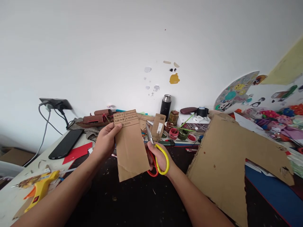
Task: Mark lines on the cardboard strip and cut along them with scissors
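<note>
A rectangular cardboard piece [130, 145] with printed characters along its top hangs upright over the dark mat. My left hand [107, 138] pinches its upper left edge, thumb over the print. In my right hand [161, 156] are scissors [162, 159] with one yellow and one red handle loop, blades pointing up beside the cardboard's right edge. Fingers of my right hand reach the lower right edge of the cardboard, partly hidden behind it.
A large cut cardboard sheet [220, 160] lies on the right. A yellow glue gun [41, 189] and a black phone [66, 144] are at the left. Paint jars [174, 133] and a black flask [166, 107] stand near the wall.
</note>
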Tool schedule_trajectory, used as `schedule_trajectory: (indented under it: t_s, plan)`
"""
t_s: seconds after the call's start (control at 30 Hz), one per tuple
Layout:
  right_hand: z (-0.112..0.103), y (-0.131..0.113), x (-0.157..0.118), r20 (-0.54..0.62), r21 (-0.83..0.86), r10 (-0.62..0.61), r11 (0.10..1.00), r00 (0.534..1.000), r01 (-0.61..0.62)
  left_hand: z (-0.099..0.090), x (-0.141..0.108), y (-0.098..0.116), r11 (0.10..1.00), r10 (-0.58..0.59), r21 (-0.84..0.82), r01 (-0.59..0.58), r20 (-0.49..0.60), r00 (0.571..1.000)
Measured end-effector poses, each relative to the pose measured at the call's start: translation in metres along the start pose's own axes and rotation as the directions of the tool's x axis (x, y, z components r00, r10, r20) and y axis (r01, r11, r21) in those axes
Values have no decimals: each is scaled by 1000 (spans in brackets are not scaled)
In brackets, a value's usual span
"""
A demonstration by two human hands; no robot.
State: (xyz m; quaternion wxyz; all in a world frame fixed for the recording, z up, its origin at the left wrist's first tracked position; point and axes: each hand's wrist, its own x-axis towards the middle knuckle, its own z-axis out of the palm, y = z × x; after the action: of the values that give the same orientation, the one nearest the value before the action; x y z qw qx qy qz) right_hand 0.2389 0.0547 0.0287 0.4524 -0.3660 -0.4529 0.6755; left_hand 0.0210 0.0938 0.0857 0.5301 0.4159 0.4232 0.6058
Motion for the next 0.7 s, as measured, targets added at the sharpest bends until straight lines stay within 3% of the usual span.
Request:
schedule_trajectory:
  t_s: [0.13, 0.3, 0.53, 0.7]
  plan:
    - [-2, -2, -1, 18, -76, -32, 997, 999, 33, -1, 3, 5, 998, 44, -41, -47, -66, 997]
    - [3, 1, -3, 43, -156, 48, 987, 998, -41, -5, 6, 4, 994, 102, -25, -105, -89, 991]
    - [9, 1, -6, 125, -162, 59, 986, 990, -38, -10, 7, 1, 989, 150, 11, -150, -71, 986]
    - [9, 2, -9, 110, -213, 68, 976, 992, -44, -14, 8, -5, 978, 190, 93, -185, -48, 981]
